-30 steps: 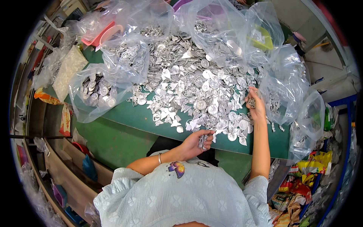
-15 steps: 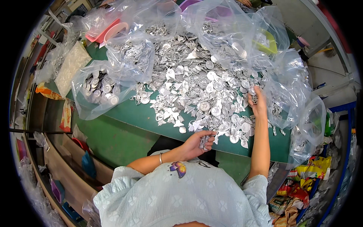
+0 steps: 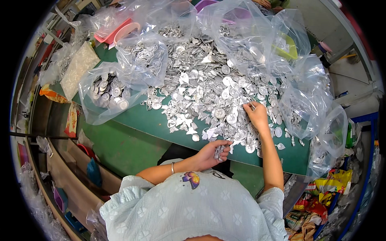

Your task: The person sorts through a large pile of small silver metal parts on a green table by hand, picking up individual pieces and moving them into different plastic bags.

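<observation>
A broad heap of silver-coloured metal charms (image 3: 201, 84), with round medallions and openwork shapes among them, is spread over the green table (image 3: 148, 126). Close to the table's front edge, my left hand (image 3: 211, 156) is curled around several small metal charms (image 3: 219, 152). My right hand (image 3: 258, 115) is at the right part of the heap, thumb and fingers pinched together at its surface. What sits between those fingertips is too small to make out. A few flat pieces, including a round medallion (image 3: 278, 131), lie loose to the right of that hand.
Clear plastic bags of metal pieces stand left (image 3: 110, 96) and right (image 3: 301, 100) of the heap. Behind are a pink tray (image 3: 113, 32) and a lime-green tray (image 3: 288, 47). Another person's hand (image 3: 263, 3) shows at the far edge. Colourful packets (image 3: 335, 180) fill a rack at right.
My right hand has moved left and nearer from the bag at the heap's right edge, and its cluster of pieces no longer shows. My left hand stays nearly still, holding its charms.
</observation>
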Demonstrator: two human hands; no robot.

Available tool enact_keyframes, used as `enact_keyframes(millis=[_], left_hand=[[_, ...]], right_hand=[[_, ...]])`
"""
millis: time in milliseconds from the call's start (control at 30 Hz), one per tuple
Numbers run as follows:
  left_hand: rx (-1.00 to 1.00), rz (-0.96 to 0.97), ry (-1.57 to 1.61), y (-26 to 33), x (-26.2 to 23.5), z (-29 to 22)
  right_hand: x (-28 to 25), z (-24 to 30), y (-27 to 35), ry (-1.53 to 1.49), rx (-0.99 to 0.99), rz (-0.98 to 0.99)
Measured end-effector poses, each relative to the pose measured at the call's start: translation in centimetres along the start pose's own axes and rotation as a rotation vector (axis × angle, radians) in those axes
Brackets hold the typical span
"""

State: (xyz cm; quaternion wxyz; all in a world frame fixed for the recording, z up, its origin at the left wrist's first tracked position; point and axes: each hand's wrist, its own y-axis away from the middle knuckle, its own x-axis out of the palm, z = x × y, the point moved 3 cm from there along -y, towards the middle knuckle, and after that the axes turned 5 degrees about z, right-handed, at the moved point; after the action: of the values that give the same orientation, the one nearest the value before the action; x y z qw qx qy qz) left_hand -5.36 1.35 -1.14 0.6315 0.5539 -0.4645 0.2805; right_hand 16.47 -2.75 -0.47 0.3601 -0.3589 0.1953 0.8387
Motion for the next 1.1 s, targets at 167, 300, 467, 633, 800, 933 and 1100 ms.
enact_keyframes(millis=[167,300,467,633,800,933,1100], left_hand=[[-0.005,0.013,-0.011,0.1,0.0,0.0],[0.012,0.015,0.005,0.3,-0.2,-0.2],[0.012,0.003,0.003,0.2,0.1,0.0],[0.003,0.041,0.016,0.1,-0.1,0.1],[-0.005,0.045,0.017,0.2,-0.2,0.1],[0.010,0.024,0.010,0.3,-0.2,-0.1],[0.018,0.038,0.005,0.2,-0.5,-0.2]], right_hand=[[-0.1,0.3,-0.1,-0.139,-0.020,-0.144],[-2.0,-0.9,0.0,-0.812,0.053,0.079],[-2.1,0.1,1.1,-1.685,0.163,0.211],[-1.2,1.2,0.2,-1.158,0.084,0.317],[0.6,3.8,-0.9,0.010,-0.202,-0.130],[1.3,4.7,-0.8,0.203,-0.224,-0.125],[0.1,3.0,-0.7,-0.683,-0.017,0.119]])
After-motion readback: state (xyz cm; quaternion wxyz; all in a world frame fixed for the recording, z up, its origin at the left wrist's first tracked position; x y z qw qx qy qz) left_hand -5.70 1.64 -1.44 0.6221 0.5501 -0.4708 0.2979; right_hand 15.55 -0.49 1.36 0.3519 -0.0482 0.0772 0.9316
